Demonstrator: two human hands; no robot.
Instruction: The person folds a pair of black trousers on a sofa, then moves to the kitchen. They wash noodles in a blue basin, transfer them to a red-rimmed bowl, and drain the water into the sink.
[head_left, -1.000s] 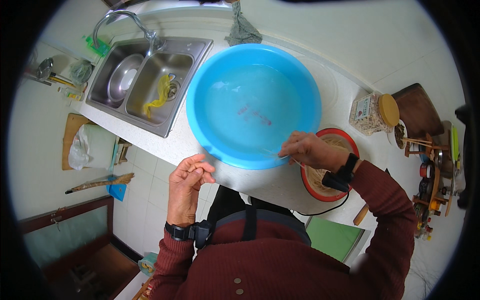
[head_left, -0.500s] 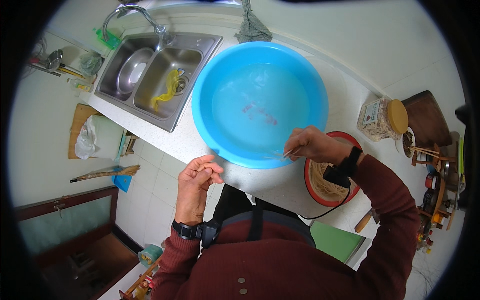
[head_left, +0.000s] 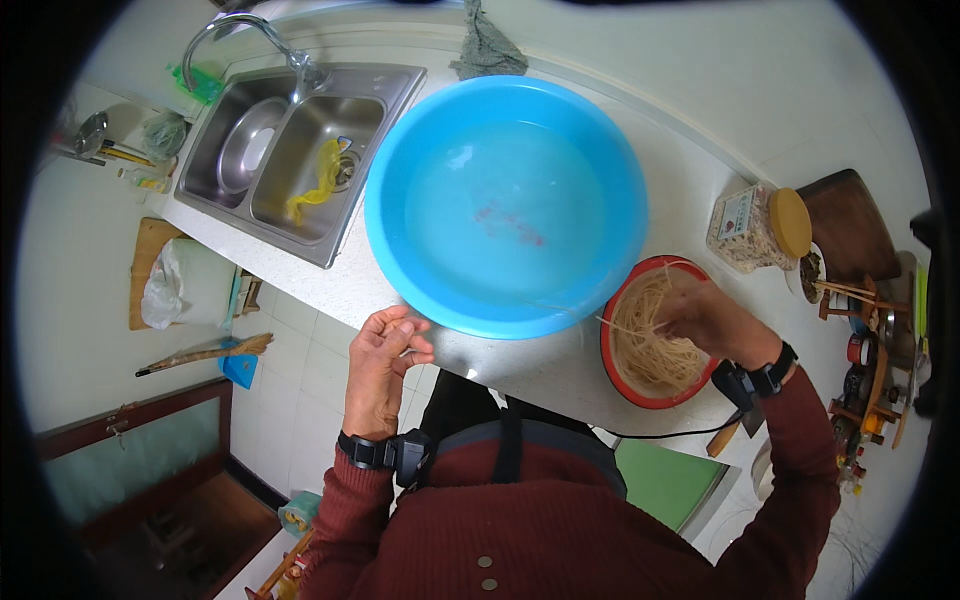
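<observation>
My right hand (head_left: 705, 315) reaches into a red-rimmed bowl (head_left: 627, 378) on the counter. Its bent fingers close on some of the long, pale, noodle-like strands (head_left: 648, 350) heaped inside. My left hand (head_left: 388, 345) hovers at the counter's front edge, just below the big blue basin (head_left: 385, 235). Its fingers are curled toward the thumb, and whatever they pinch is too small to make out. Water (head_left: 510, 190) stands in the basin, with pinkish marks showing at the bottom. A few thin strands cross the basin's near right rim.
Left of the basin is a double steel sink (head_left: 345, 215) holding a metal bowl (head_left: 245, 155) and a yellow net-like item (head_left: 322, 180). To the right stand a lidded jar (head_left: 745, 228) and a small dish (head_left: 810, 275). A wooden-handled tool (head_left: 722, 440) lies near the red bowl.
My right hand has moved right and down, from the basin's near rim into the red bowl. My left hand stays near the counter edge, its fingers slightly looser. The view has shifted a little.
</observation>
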